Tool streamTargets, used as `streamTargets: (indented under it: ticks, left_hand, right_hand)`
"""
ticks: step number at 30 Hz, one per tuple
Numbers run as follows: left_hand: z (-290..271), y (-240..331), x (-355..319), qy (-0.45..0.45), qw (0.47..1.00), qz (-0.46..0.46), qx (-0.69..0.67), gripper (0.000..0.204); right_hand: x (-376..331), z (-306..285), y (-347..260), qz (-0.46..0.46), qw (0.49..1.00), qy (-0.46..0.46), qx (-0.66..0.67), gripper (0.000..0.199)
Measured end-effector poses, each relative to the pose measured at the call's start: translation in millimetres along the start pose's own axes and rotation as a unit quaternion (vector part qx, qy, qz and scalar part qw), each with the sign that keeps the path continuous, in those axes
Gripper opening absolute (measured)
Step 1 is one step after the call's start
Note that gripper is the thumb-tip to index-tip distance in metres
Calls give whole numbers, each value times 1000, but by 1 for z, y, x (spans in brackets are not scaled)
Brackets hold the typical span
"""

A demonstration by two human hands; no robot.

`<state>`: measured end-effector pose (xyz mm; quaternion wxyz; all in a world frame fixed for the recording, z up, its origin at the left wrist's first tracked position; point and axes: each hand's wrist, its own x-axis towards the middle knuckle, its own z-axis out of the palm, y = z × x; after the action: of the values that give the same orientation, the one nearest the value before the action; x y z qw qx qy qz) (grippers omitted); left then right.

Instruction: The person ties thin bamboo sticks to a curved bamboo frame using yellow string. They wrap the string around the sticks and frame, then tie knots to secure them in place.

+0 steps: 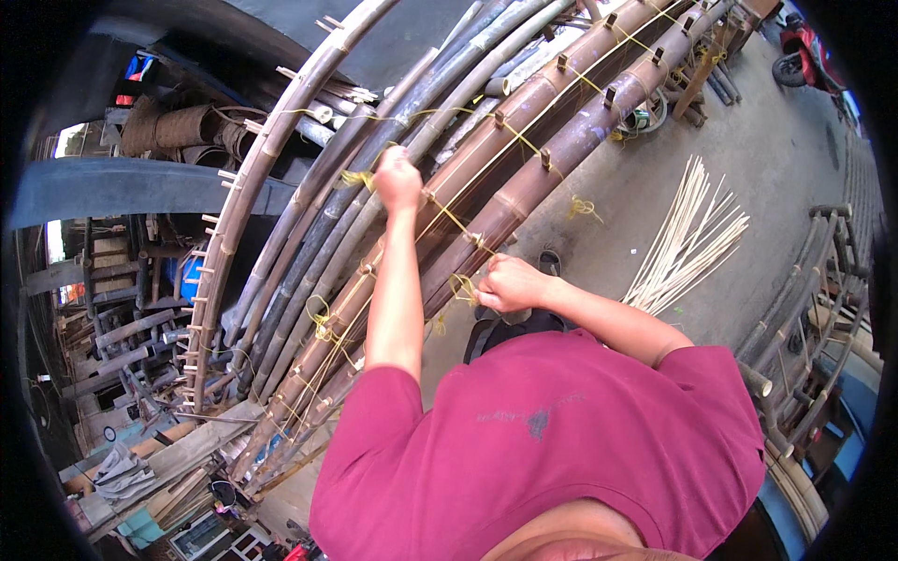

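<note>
A grey concrete floor (748, 178) fills the right half of the frame, running up to the top right corner, where a red motorbike (809, 51) stands. Along the left edge lies a cluttered workshop area: stacked timber beams (122, 327), rolled woven mats (182, 126) in the upper left, and a dark blue beam (122, 182) crossing below them.

A long rack of thick bamboo poles (524, 178) sweeps diagonally from the lower left to the top right of the frame; the brown ones sit on the right, greyer ones (318, 234) to their left. A paler pole studded with short pegs (245, 187) curves along the far left of the bundle. Yellow string (449, 217) runs along and across the brown poles, knotted at small wooden pegs.

The person in a magenta shirt (543, 439) occupies the lower centre. On the floor at centre right lies a fan of thin pale bamboo strips (687, 238).

The left hand (399, 178), just above centre, is closed around the yellow string where it crosses the poles. The right hand (510, 283), at centre, is curled narrow, pinching a loop of the same string against a brown pole. A loose string knot (585, 208) lies on the floor nearby.
</note>
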<state>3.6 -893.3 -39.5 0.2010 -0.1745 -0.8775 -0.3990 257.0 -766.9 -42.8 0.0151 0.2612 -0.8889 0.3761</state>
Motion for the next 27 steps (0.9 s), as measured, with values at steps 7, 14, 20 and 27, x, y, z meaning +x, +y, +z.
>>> streamTargets:
  ticks: [7, 14, 20, 27]
  left_hand:
    - [-70, -13, -7, -188, 977, -83, 55, 39]
    - [-190, -26, -155, -292, 948, -77, 103, 29]
    - [-148, -62, -179, -21, 991, 78, -103, 32]
    - [-183, -42, -165, -199, 968, -145, 45, 35]
  right_hand:
    - [10, 54, -81, 78, 994, -54, 55, 32]
    - [86, 125, -113, 195, 459, 471, 727, 21]
    - [195, 67, -137, 100, 975, 22, -200, 56]
    - [205, 7, -122, 132, 834, 33, 535, 46]
